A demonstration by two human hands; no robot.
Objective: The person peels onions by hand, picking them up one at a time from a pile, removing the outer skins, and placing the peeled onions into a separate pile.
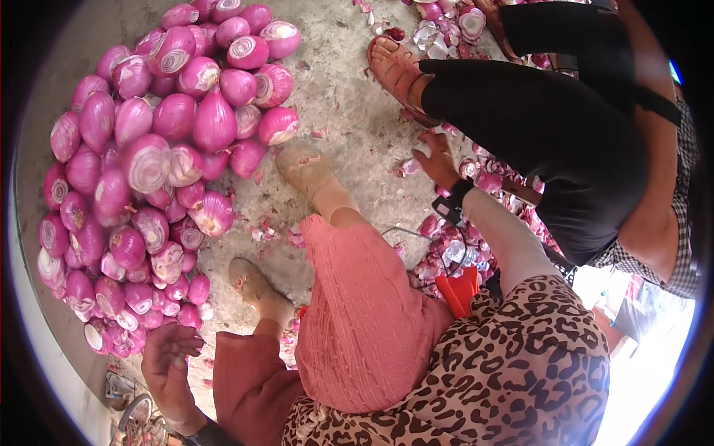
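Observation:
My left hand (169, 366) is at the lower left, beside the bottom edge of a big pile of pink-purple onions (175, 115). Its fingers are loosely curved and apart, with nothing visible in them. Many onions show cut, ringed ends. My right hand (439, 161) is low over the floor at the centre right, next to onion skins (407, 168) and a co-worker's black-trousered leg. Its fingers are spread and it holds nothing visible. A black device (448, 209) is strapped at the right wrist.
A co-worker's sandalled foot (398, 74) rests at the top. My shoes (303, 169) stand on the concrete floor between the pile and the scattered peelings. A red object (458, 290) and a thin dark cable lie near my right forearm. Worn footwear (137, 412) sits at the lower left.

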